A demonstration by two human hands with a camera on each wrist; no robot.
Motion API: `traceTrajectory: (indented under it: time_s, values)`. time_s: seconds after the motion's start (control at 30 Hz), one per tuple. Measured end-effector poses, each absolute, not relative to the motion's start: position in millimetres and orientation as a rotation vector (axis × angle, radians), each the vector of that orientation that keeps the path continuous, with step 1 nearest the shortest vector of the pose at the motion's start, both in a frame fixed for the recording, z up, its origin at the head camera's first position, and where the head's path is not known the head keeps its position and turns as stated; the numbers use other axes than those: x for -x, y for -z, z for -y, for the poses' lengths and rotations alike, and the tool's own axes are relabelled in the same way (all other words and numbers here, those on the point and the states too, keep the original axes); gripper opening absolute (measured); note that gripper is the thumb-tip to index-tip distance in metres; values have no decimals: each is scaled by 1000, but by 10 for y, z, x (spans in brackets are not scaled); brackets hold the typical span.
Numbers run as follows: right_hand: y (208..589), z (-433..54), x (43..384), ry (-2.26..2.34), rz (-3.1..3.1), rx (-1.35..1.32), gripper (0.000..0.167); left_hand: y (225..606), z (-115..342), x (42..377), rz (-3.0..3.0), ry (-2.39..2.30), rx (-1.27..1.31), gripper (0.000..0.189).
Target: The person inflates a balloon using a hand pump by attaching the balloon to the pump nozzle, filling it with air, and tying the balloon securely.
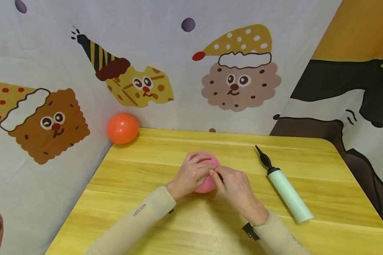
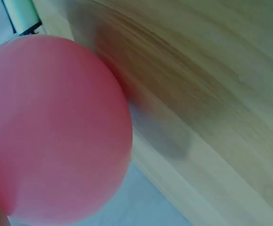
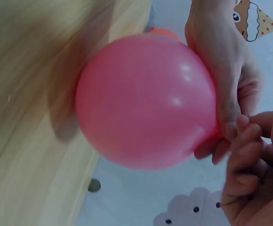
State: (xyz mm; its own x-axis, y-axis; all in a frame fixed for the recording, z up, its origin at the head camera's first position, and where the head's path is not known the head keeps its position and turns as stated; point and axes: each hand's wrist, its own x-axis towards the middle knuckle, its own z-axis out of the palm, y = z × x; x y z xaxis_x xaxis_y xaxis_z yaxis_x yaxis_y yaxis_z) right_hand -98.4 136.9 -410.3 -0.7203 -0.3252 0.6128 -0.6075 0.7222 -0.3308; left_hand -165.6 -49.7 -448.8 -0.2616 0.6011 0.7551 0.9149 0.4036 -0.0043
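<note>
A blown-up pink balloon is held over the middle of the table, partly covered by both hands in the head view. My left hand grips it at the neck, thumb and fingers closed around the gathered rubber in the right wrist view. Thumb and forefinger of my right hand pinch together right at the neck's end, touching the left fingers. The tip of the neck is hidden between the fingertips. Filling much of the left wrist view, the pink balloon looks round and taut.
An orange balloon sits at the table's back left corner. To the right lies a mint-green hand pump with a black nozzle pointing away. Behind the wooden table hangs a cloth printed with cartoon biscuits and cheese.
</note>
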Motion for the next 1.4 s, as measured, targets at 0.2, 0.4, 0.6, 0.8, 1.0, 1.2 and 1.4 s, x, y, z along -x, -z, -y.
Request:
traceTrajectory:
  time_s: [0.2,0.4,0.6,0.8,1.0,1.2,1.4]
  values:
    - [4070,-1577,1008,-774,2508,-603,19,4495,529,1663,2123,776,1257,17]
    - [4108,-1721,1127,-1080,2595,-592,20,4459,569,1662,2384,1257,1250,21]
    - [4189,-1713,1220,-1412,2639,-612,28,4412,592,1646,2508,2038,1134,28]
    - [4222,-1691,1223,-1557,2618,-593,23,4395,617,1672,2526,2241,1181,32]
    - [4185,-1703,1197,-1493,2590,-599,20,4381,608,1728,2518,2261,1350,32]
    - [4123,-1712,1146,-1287,2573,-721,18,4381,606,1747,2530,2296,1436,32]
    - [4060,-1704,1081,-1099,2615,-795,16,4382,607,1730,2556,2327,1484,32]
